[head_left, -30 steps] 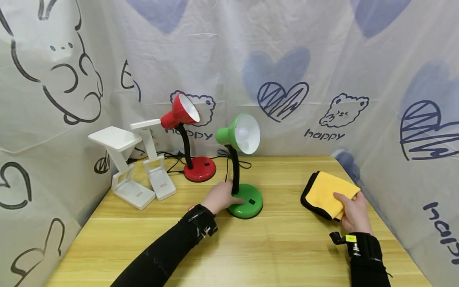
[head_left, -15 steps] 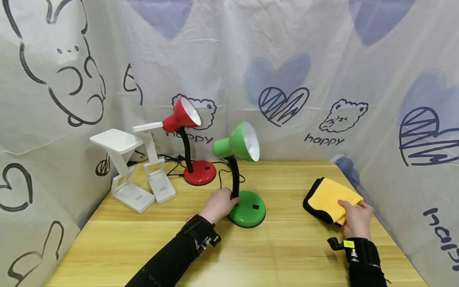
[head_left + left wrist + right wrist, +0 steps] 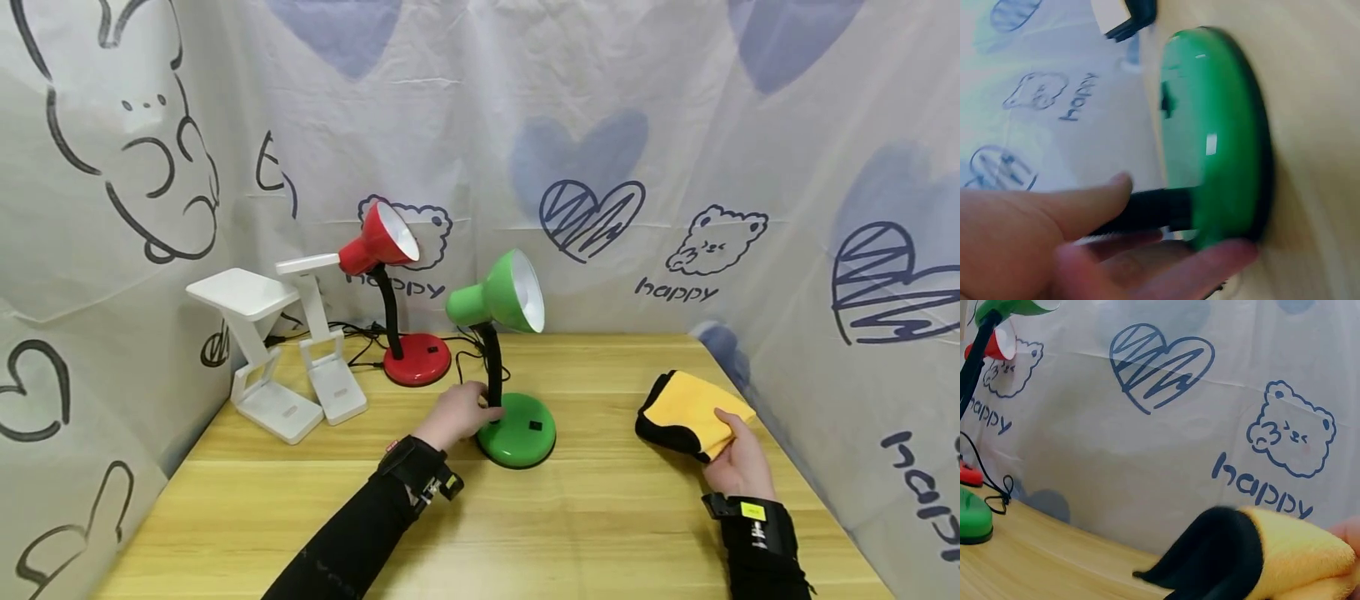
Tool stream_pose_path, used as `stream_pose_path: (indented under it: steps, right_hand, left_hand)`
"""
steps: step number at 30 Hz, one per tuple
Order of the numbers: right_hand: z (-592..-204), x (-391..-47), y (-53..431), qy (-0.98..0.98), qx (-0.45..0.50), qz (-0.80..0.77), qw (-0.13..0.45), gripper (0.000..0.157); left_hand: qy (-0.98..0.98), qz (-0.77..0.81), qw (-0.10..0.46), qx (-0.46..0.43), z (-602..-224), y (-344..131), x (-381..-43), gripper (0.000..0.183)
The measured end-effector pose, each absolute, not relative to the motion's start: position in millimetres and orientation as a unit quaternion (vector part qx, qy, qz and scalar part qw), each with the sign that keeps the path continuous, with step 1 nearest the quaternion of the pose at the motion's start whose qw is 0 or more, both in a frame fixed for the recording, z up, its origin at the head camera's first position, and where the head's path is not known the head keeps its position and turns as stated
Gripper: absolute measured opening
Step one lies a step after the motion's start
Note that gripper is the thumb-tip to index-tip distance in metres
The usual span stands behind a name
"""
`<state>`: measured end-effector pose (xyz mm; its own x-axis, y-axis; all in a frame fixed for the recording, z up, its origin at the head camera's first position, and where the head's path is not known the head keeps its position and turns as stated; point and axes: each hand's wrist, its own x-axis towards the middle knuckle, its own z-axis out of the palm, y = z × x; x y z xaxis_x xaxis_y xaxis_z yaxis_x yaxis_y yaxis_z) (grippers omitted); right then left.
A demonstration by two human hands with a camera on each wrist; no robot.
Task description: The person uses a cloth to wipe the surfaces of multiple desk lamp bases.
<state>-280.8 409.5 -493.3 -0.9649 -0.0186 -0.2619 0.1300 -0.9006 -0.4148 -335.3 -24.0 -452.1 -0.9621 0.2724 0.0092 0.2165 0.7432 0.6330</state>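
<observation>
Left hand [image 3: 453, 415] has the green lamp [image 3: 519, 432] gripped low on its neck [image 3: 492, 362], right hand [image 3: 742, 463] is pinching a yellow cloth [image 3: 690, 408] way off to that lamp's right.

The person's left hand [image 3: 454, 415] and right hand [image 3: 744, 468] are bare, beyond long black fabric sleeves [image 3: 337, 537]. On the left sits a wide black wrist strap [image 3: 405, 467] with a small red tag [image 3: 392, 446] and silvery fitting [image 3: 427, 493]; on the right, a black cuff [image 3: 782, 525] bears a yellow rectangular label [image 3: 753, 512] and whitish markings [image 3: 758, 534].

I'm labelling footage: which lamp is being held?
The green lamp, gripped by the left hand; the red lamp and both white lamps stand untouched to its left.
</observation>
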Motion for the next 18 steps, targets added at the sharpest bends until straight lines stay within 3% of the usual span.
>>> stream_pose_path:
  steps: [3, 8, 14, 18]
  right_hand:
    - [-494, -283, 403, 0.253, 0.099, -0.962, 0.031, 0.036]
    - [-488, -288, 379, 0.423, 0.045, -0.905, -0.017, 0.038]
    - [-472, -294, 332, 0.631, 0.061, -0.773, -0.028, 0.050]
    - [-468, -304, 303, 0.727, 0.043, -0.685, -0.034, 0.050]
  left_hand:
    - [0.921, 0.352, 0.033, 0.165, -449, -32, -343, 0.045]
    - [0.899, 0.371, 0.037, 0.229, -451, -39, -350, 0.029]
    - [0.902, 0.360, 0.032, 0.235, -456, -40, -350, 0.024]
    - [0.905, 0.356, 0.029, 0.233, -454, -38, -349, 0.024]
